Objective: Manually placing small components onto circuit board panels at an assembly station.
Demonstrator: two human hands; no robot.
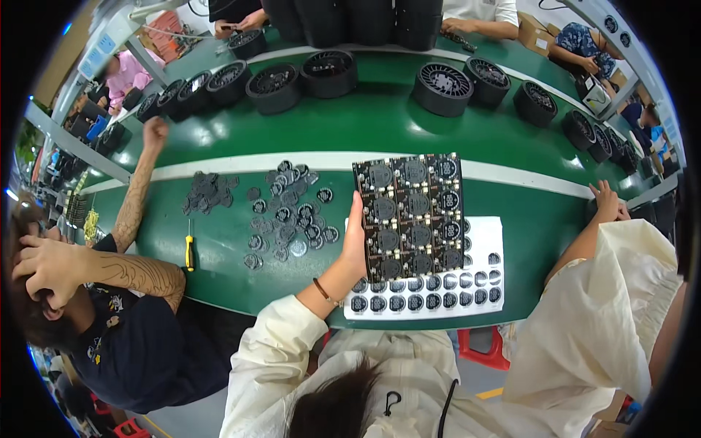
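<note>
My left hand [355, 241] grips the left edge of a black circuit board panel [398, 208], held tilted up over the table. Rows of round dark pieces and small light components cover the panel's face. Partly behind it lies a white sheet [478, 314] bearing rows of round dark stickers. Far to the right, my right hand [607, 202] is at the table's right side, away from the panel, its fingers apart and no object visible in it. Loose round dark discs [296, 212] are scattered left of the panel, beside a denser pile of dark discs [208, 193].
A yellow screwdriver [190, 252] lies on the green table [219, 285] near a co-worker's tattooed arm [139, 274]. Black wheel-like parts [442, 87] line the far side, beyond a pale rail [511, 175]. Other people sit across the bench. A red stool [482, 350] stands below.
</note>
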